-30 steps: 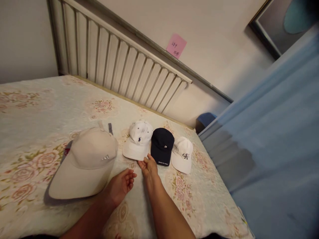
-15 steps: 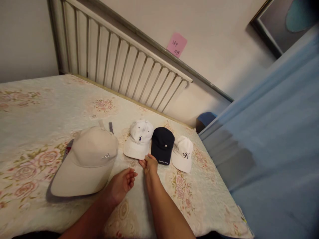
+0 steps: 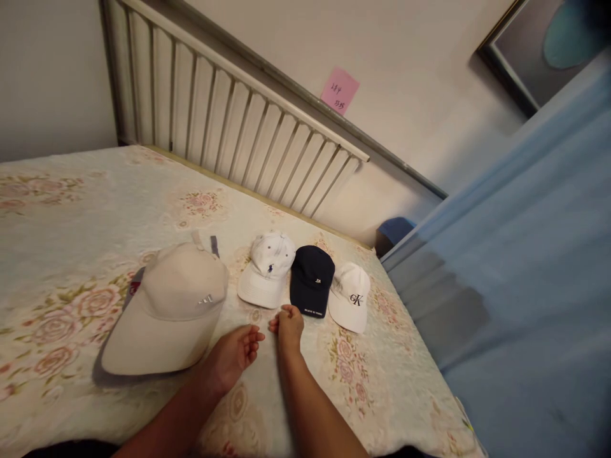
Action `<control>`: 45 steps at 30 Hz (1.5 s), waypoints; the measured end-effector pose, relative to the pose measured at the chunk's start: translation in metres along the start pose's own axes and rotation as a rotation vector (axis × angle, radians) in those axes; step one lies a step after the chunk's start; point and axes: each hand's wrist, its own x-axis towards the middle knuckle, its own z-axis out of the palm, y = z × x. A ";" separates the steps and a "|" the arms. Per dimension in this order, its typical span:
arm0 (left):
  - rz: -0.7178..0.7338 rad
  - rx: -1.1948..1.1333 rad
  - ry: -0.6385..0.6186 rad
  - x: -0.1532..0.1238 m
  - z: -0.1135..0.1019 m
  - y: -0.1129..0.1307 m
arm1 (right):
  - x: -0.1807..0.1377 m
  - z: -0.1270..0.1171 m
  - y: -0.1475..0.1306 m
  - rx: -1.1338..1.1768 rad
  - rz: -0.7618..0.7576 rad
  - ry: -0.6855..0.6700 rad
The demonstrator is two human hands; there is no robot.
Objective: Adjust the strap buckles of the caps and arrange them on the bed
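Framed picture (image 3: 525,60) and curtain (image 3: 525,254) cropped, brim lettering (image 3: 314,312) on navy cap (image 3: 310,273) too small to read

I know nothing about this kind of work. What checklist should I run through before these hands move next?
1. Bare left hand free: ok; it appears to hold nothing, fingers loosely curled.
2. Bare right hand clear of the black cloth cap with white brim lettering: cannot tell; its fingers are very near the brim.
3. White cloth cap with dark horse-rider logo separate from the black one: cannot tell; their edges meet in view.
4. White cloth cap with black CK letters, brim toward the person: ok.
5. Even spacing: not ok; the large beige cloth cap sits farther off.
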 end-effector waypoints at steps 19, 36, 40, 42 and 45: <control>0.622 0.595 0.001 -0.021 0.005 -0.057 | -0.067 -0.078 0.009 -0.336 -0.507 -0.239; 0.935 1.851 0.220 -0.022 -0.013 -0.084 | -0.078 -0.165 0.019 -0.667 -0.685 -0.268; 0.995 2.123 0.327 -0.018 -0.023 -0.085 | -0.066 -0.213 0.016 -1.063 -0.668 -0.157; 1.020 2.191 0.372 -0.018 -0.029 -0.085 | -0.059 -0.237 0.014 -1.243 -0.638 -0.089; 1.050 2.239 0.413 -0.021 -0.038 -0.084 | -0.049 -0.270 0.014 -1.399 -0.603 -0.004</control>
